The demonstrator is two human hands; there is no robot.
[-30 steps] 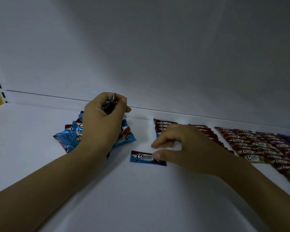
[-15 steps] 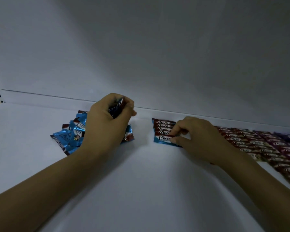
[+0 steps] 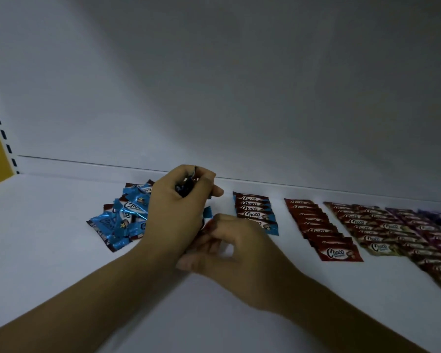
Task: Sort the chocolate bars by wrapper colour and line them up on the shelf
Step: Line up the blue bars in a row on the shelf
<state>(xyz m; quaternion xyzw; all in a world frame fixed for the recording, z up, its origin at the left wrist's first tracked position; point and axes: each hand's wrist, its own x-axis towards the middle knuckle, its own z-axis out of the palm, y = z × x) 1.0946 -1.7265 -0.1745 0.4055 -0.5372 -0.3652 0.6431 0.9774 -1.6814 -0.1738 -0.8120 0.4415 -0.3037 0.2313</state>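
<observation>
At a white shelf point(image 3: 61, 250), a person's left hand point(image 3: 173, 215) and right hand point(image 3: 239, 253) are bare. The left forearm point(image 3: 74, 301) and right forearm point(image 3: 341, 319) are uncovered to the shelf's near edge.

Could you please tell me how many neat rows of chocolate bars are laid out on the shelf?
4 clear: blue-edged row behind the right hand, red row next right, gold row, then purple row at the right edge; another may be hidden there.
</observation>
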